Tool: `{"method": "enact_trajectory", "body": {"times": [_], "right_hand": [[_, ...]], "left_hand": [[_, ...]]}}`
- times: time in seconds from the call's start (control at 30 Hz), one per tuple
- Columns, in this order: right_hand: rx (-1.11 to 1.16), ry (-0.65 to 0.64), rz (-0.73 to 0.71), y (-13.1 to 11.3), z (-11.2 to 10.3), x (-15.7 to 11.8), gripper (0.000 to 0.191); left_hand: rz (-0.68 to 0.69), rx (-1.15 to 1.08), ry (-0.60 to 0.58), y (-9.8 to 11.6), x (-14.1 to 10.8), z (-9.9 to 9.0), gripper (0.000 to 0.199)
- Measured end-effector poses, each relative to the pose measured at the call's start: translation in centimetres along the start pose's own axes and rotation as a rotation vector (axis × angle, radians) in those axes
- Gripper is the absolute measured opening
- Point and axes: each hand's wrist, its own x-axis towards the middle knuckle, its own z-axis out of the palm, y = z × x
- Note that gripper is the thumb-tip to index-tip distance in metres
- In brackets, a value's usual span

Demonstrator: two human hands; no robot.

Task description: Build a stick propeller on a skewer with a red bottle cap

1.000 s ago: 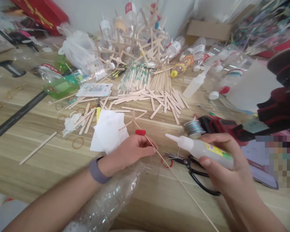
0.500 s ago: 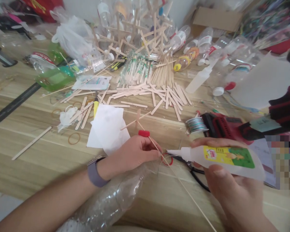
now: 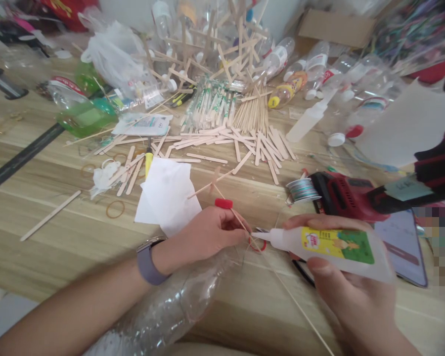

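Note:
My left hand (image 3: pixel 215 231) is closed around a thin wooden skewer (image 3: pixel 282 282), which runs from the middle of the table down toward the lower right. Crossed sticks (image 3: pixel 212 184) form its far end, and a red bottle cap (image 3: pixel 223 203) sits on the skewer near my fingers. In my right hand (image 3: pixel 350 291) lies a glue bottle (image 3: pixel 335 247) with a yellow and green label, tilted sideways. Its white nozzle tip is at the skewer beside my left fingertips. A red ring (image 3: pixel 257 244) shows just below the tip. Under my left forearm lies a clear plastic bottle (image 3: pixel 174 301).
White paper (image 3: pixel 166 193) lies beyond my left hand. Loose craft sticks (image 3: pixel 207 158), skewers (image 3: pixel 252 111) and plastic bottles cover the back. To the right are a wire spool (image 3: pixel 303 190), a red and black power tool (image 3: pixel 348 193) and a phone (image 3: pixel 402 247).
My right hand has brought the glue bottle left, so its nozzle has moved closer to the skewer at my left fingertips. My left hand keeps its hold, and the view has shifted slightly.

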Motion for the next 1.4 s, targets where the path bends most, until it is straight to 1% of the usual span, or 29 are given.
{"method": "enact_trajectory", "body": {"times": [0.23, 0.47, 0.7, 0.83, 1.03, 1.23, 1.4], "right_hand": [[-0.018, -0.017, -0.011, 0.26, 0.15, 0.26, 0.031], [0.007, -0.015, 0.042, 0.15, 0.16, 0.03, 0.031], [0.042, -0.002, 0.073, 0.23, 0.18, -0.09, 0.029], [0.033, 0.006, 0.087, 0.14, 0.33, -0.05, 0.030], [0.050, -0.006, 0.060, 0.05, 0.60, 0.05, 0.029], [-0.130, 0.000, -0.019, 0.35, 0.40, -0.35, 0.031], [-0.209, -0.031, -0.082, 0.28, 0.30, -0.43, 0.028]], "left_hand": [[-0.028, -0.010, -0.010, -0.15, 0.07, -0.12, 0.013], [-0.025, -0.044, -0.015, -0.13, 0.02, -0.14, 0.013], [-0.068, -0.115, -0.048, 0.59, 0.06, -0.12, 0.010], [-0.082, -0.154, -0.060, 0.51, 0.03, -0.13, 0.007], [-0.115, -0.269, -0.069, 0.30, 0.04, 0.05, 0.010], [-0.136, -0.342, -0.099, 0.36, 0.12, 0.09, 0.015], [-0.133, -0.363, -0.114, 0.29, 0.24, 0.10, 0.016]]}}
